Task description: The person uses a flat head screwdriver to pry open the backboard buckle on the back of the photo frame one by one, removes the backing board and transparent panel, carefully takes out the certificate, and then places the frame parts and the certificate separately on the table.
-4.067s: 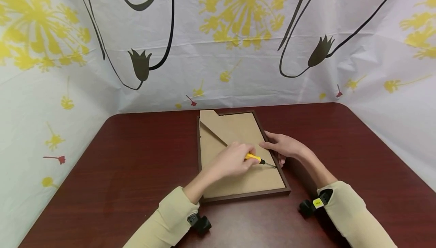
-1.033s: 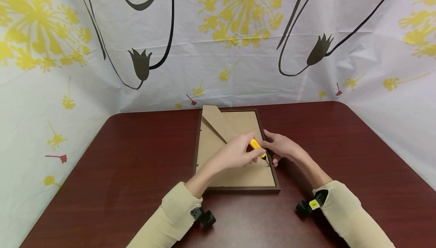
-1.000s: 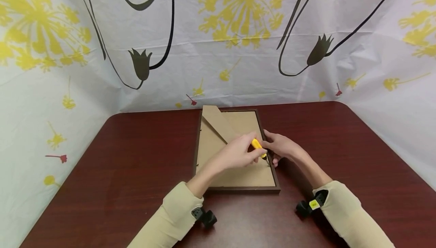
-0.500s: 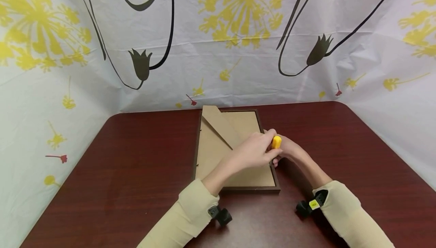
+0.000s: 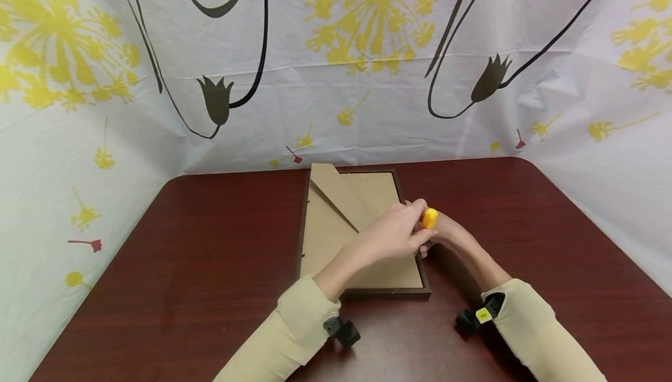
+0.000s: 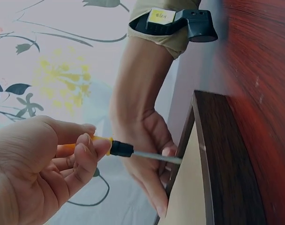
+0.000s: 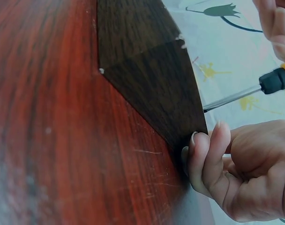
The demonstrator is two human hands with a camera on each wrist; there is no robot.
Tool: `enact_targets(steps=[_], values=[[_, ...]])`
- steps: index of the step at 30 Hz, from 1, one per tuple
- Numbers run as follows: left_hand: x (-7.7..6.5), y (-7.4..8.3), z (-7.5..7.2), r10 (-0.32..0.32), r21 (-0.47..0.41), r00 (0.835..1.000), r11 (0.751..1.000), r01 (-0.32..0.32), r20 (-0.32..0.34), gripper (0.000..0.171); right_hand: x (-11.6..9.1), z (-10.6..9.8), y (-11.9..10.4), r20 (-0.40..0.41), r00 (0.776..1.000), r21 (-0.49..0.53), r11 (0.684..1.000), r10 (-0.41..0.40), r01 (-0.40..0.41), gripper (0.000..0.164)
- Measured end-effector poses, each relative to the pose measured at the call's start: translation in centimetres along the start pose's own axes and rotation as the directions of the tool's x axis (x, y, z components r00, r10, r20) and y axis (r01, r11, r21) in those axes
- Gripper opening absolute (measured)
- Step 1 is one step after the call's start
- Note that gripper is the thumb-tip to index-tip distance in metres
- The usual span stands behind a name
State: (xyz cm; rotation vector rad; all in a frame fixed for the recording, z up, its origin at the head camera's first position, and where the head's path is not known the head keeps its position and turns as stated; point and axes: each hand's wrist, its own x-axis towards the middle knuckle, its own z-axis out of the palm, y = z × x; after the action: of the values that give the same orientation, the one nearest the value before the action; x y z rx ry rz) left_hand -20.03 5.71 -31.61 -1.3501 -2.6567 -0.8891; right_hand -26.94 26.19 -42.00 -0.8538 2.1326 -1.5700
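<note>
A picture frame (image 5: pixel 385 293) lies face down, its brown backing board (image 5: pixel 385 268) and slanting cardboard stand (image 5: pixel 336 192) showing. My left hand (image 5: pixel 391 233) holds a yellow-handled screwdriver (image 5: pixel 430 218) between thumb and fingers. In the left wrist view, the metal shaft (image 6: pixel 154 156) reaches down to the inner edge of the frame's right side. What lies right under the tip is too small to tell. With fingers bent round the outer edge, my right hand (image 7: pixel 245 176) grips that same side close to the tip. From the head view, the left hand partly covers the right one.
The frame lies on a dark red wooden table (image 5: pixel 226 242), near its far edge. Small dark tabs (image 5: pixel 303 255) stick out along the frame's left inner edge. A patterned white sheet (image 5: pixel 310 96) hangs behind and at both sides.
The frame has shifted slightly away and turned straighter. My left hand has moved right, tipping the screwdriver from a low slant to a steeper one. The right hand keeps its grip.
</note>
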Motion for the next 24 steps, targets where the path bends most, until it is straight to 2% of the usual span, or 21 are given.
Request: enact_targets(steps=[1, 2, 3, 5, 6, 8, 10, 13, 16, 19, 23, 24], values=[[-0.2, -0.1, -0.2, -0.02, -0.023, 1.0, 1.0, 0.02, 0.003, 0.02, -0.3, 1.1, -2.6, -0.042, 0.993, -0.031, 0.993, 0.109, -0.11, 0.033], [-0.5, -0.3, -0.3, -0.041, -0.047, 0.999, 0.998, 0.041, 0.01, 0.02, -0.1, 1.3, -3.4, -0.067, 0.985, -0.072, 0.984, 0.159, -0.164, 0.031], [-0.7, -0.5, -0.5, -0.061, -0.078, 0.998, 0.995, 0.063, 0.02, 0.02, -0.1, 2.0, -5.1, -0.103, 0.966, -0.093, 0.965, 0.236, -0.246, 0.026], [-1.2, -1.0, -0.8, -0.108, -0.158, 0.993, 0.981, 0.115, 0.049, 0.019, 0.0, 2.8, -7.1, -0.16, 0.914, -0.098, 0.916, 0.372, -0.39, 0.016], [-1.4, -1.2, -1.0, -0.13, -0.199, 0.99, 0.97, 0.14, 0.062, 0.019, 0.1, 2.9, -7.4, -0.167, 0.903, -0.095, 0.905, 0.396, -0.415, 0.024], [-1.9, -1.7, -1.3, -0.169, -0.278, 0.981, 0.942, 0.189, 0.095, 0.017, 0.1, 2.9, -7.6, -0.176, 0.883, -0.076, 0.888, 0.436, -0.453, 0.049], [-2.4, -2.2, -1.7, -0.19, -0.329, 0.975, 0.919, 0.217, 0.112, 0.014, 0.2, 2.7, -7.0, -0.178, 0.873, -0.074, 0.878, 0.455, -0.473, 0.067], [-3.2, -2.7, -2.3, -0.208, -0.297, 0.972, 0.926, 0.231, 0.107, 0.014, 0.4, 2.4, -6.0, -0.196, 0.868, -0.121, 0.867, 0.457, -0.484, 0.075], [-3.9, -3.1, -2.7, -0.217, -0.186, 0.972, 0.955, 0.23, 0.086, 0.017, 0.6, 2.4, -5.7, -0.219, 0.859, -0.159, 0.851, 0.463, -0.5, 0.078], [-4.5, -3.6, -2.9, -0.227, -0.063, 0.97, 0.971, 0.233, 0.082, 0.019, 0.6, 2.4, -5.8, -0.234, 0.847, -0.173, 0.837, 0.477, -0.519, 0.08], [-5.2, -4.4, -2.7, -0.219, 0.023, 0.969, 0.976, 0.217, 0.114, 0.018, 0.7, 2.4, -5.9, -0.241, 0.843, -0.178, 0.832, 0.481, -0.526, 0.081], [-5.4, -4.5, -2.6, -0.212, 0.028, 0.968, 0.977, 0.21, 0.132, 0.017, 0.7, 2.4, -5.9, -0.235, 0.848, -0.179, 0.836, 0.476, -0.519, 0.081]])
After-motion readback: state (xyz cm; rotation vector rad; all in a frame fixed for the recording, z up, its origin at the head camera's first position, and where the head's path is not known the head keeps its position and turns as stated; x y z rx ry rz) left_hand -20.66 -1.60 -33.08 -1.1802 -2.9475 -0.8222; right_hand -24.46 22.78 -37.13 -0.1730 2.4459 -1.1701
